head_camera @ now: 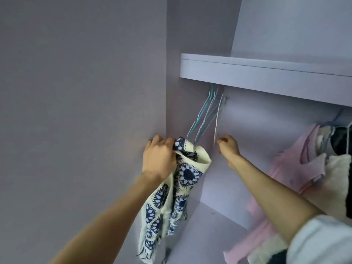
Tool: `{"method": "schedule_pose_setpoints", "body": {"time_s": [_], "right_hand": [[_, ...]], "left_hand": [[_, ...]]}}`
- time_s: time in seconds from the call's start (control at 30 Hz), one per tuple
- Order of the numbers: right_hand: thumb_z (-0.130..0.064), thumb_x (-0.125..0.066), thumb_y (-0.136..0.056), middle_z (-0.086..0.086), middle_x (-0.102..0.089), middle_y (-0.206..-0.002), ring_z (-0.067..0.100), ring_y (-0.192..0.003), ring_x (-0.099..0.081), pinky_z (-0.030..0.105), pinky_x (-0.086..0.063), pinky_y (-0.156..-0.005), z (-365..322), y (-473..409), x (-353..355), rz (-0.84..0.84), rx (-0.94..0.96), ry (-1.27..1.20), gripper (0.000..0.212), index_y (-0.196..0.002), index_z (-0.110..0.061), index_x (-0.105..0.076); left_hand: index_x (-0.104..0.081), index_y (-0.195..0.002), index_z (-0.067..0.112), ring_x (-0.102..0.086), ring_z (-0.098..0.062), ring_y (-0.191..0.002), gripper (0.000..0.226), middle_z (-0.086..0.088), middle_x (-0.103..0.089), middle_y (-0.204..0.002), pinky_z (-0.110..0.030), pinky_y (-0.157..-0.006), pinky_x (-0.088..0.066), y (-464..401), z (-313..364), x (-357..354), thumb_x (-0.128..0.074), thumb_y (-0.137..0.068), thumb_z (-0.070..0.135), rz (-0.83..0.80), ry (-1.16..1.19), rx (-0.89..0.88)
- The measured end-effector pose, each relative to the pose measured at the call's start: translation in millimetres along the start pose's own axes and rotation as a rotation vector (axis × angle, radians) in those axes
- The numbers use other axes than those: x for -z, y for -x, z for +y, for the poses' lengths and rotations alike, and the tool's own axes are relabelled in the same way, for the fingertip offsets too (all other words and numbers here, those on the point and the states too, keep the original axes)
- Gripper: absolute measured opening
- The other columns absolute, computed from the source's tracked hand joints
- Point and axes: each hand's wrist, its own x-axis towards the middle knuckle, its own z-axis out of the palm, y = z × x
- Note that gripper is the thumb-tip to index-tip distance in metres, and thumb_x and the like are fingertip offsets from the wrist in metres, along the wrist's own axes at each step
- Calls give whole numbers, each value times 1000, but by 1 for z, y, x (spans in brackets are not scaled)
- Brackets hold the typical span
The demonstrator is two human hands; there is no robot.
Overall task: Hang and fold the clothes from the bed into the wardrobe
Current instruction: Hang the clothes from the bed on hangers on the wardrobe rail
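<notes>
The right hand (228,145), white sleeve (322,242) nearest the camera, pinches the lower end of a white wire hanger (218,119). The left hand (159,157) is clamped on a cream garment with a navy floral print (182,180), held inside the lilac wardrobe (85,92) below its shelf (266,73). Pink hanging clothes (297,168) sit right. No legible writing is visible.
</notes>
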Motion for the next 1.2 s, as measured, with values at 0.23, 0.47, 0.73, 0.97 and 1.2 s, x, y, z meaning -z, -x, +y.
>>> {"method": "schedule_pose_setpoints", "body": {"time_s": [0.23,0.47,0.73,0.97,1.2], "right_hand": [[-8,-46,-95,10,-65,-94,16,-65,-49,24,-35,-52,-17,-52,-26,-46,-156,-177,27,-118,0,-58],[-8,-46,-97,-3,-64,-78,9,-64,-46,21,-33,-50,-17,-41,-10,-117,-64,-277,17,-111,-13,-55],[-10,-51,-95,-5,-68,-71,14,-63,-46,25,-37,-58,-2,-18,32,-177,-28,-353,11,-93,-20,-50],[-8,-53,-94,2,-63,-67,15,-63,-50,25,-39,-58,12,21,65,-204,-25,-358,15,-87,-19,-46],[7,-48,-92,9,-54,-81,20,-60,-55,23,-47,-51,78,89,84,-388,-96,-373,24,-86,-16,-42]], "left_hand": [[-69,-77,11,-59,-25,-67,37,0,-63,-59,-31,-70,-28,-22,-13,-22,-36,-63,22,120,-200,-225],[-71,-88,9,-61,-27,-72,32,-3,-68,-67,-32,-72,-28,-19,-6,-23,-60,-58,8,78,-132,-143],[-46,-134,18,-47,-21,-115,50,-2,-61,-117,-34,-83,-44,-3,20,-8,-46,-86,4,-70,62,101],[-52,-127,15,-52,-29,-107,41,-8,-60,-110,-37,-80,-45,18,37,-3,-45,-88,3,-44,153,161],[-54,-119,10,-59,-40,-89,41,-17,-62,-100,-40,-69,-48,58,46,-18,-41,-82,-2,-96,344,277]]}}
